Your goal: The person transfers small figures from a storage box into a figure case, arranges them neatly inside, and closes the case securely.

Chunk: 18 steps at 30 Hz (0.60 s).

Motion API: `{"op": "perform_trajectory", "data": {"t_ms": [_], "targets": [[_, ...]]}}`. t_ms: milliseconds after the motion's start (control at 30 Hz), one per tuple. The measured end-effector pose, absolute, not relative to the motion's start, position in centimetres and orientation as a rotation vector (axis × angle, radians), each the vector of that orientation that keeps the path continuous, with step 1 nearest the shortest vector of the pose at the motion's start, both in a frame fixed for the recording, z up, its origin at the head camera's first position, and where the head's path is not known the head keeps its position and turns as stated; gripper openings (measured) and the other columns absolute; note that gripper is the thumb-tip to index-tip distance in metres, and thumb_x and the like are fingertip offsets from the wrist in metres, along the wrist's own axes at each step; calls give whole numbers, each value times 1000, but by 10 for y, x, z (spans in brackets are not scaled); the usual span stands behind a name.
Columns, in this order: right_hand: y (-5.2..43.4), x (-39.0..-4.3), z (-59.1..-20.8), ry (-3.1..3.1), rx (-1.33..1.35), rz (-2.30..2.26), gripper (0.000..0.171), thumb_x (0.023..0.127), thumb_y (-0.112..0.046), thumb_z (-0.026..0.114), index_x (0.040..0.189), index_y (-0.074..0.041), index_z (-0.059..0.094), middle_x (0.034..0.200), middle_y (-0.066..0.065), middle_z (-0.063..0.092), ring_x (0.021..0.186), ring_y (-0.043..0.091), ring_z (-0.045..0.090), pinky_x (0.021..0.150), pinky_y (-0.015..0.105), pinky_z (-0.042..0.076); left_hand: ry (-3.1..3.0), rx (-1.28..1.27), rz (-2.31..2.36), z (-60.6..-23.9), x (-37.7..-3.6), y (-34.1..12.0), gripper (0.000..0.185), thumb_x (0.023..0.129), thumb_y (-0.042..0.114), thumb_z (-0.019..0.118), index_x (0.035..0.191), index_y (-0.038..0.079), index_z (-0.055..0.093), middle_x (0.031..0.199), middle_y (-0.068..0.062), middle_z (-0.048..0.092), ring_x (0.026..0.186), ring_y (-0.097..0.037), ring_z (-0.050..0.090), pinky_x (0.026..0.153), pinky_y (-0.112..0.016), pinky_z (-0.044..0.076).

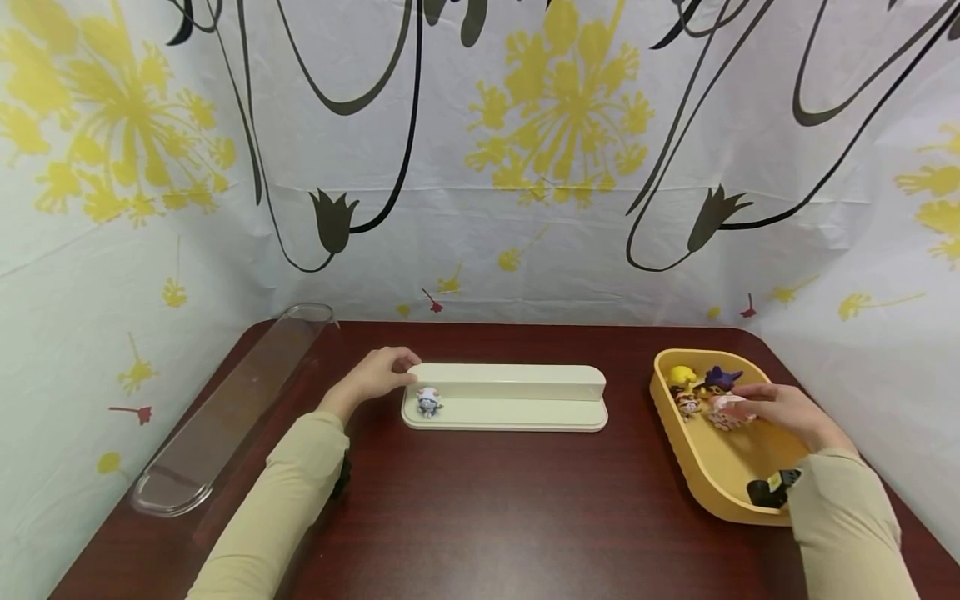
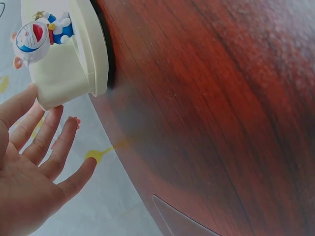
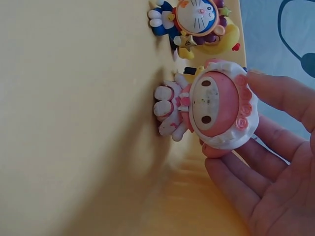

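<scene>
While a flower-patterned cloth (image 1: 375, 287) rises behind everything, we see a dark red-brown table (image 1: 480, 517) spread before it. From the table's centre, a long clear cover (image 1: 232, 408) lies toward nine o'clock, a yellow tray (image 1: 738, 458) toward three, and a stepped cream stand (image 1: 517, 414) at twelve. We find the left hand (image 1: 375, 373) at the stand's nine o'clock end, its fingers spread and nearly straight, tips touching that end. We see the right hand (image 1: 787, 412) over the tray, pinching a pink figure (image 3: 211, 105) by its white-frilled hood; whether its feet touch the tray's floor, we cannot tell. Between nine and twelve o'clock from it, we make out a purple toy (image 1: 722, 377), a yellow toy (image 1: 682, 376) and a blue-and-white figure (image 3: 196, 14), all in the tray. On the stand's ledge, near its nine o'clock end, sits a small white-headed figure (image 1: 429, 402).
</scene>
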State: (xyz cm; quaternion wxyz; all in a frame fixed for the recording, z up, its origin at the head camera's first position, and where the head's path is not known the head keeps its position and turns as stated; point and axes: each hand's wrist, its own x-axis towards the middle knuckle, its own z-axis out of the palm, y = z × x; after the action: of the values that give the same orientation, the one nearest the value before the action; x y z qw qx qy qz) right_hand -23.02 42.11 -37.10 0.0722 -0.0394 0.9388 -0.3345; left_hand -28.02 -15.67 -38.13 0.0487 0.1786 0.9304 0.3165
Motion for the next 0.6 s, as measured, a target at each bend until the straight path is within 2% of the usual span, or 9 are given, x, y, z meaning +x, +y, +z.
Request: {"op": "perform_trajectory", "data": {"t_ms": [233, 300, 467, 600], "targets": [[422, -230, -373, 2792, -70, -932, 62, 85, -34, 57, 122, 13, 42, 116, 28, 49, 90, 16, 50, 73, 34, 43, 2835, 537, 963, -383, -281, -157, 25, 83, 13, 62, 106, 3, 59, 95, -7, 58, 91, -23, 53, 79, -38, 42], [422, -230, -373, 2777, -62, -947, 63, 85, -35, 57, 123, 12, 41, 116, 27, 49, 90, 13, 50, 74, 34, 43, 2835, 537, 964, -384, -281, -157, 25, 83, 13, 62, 106, 4, 59, 95, -7, 59, 91, -23, 53, 79, -38, 42], [423, -229, -374, 2707, -71, -1087, 62, 86, -29, 56, 123, 16, 37, 116, 27, 49, 83, -6, 46, 76, 32, 45, 2838, 533, 969, -384, -281, -157, 24, 83, 13, 62, 105, 4, 60, 94, -6, 59, 91, -22, 53, 79, -38, 42], [424, -229, -375, 2658, -86, -1163, 60, 85, -22, 58, 123, 19, 34, 114, 26, 49, 79, -4, 49, 73, 30, 46, 2843, 531, 972, -383, -282, -156, 23, 83, 13, 62, 104, 4, 60, 94, -6, 59, 91, -22, 53, 78, -38, 42]]}}
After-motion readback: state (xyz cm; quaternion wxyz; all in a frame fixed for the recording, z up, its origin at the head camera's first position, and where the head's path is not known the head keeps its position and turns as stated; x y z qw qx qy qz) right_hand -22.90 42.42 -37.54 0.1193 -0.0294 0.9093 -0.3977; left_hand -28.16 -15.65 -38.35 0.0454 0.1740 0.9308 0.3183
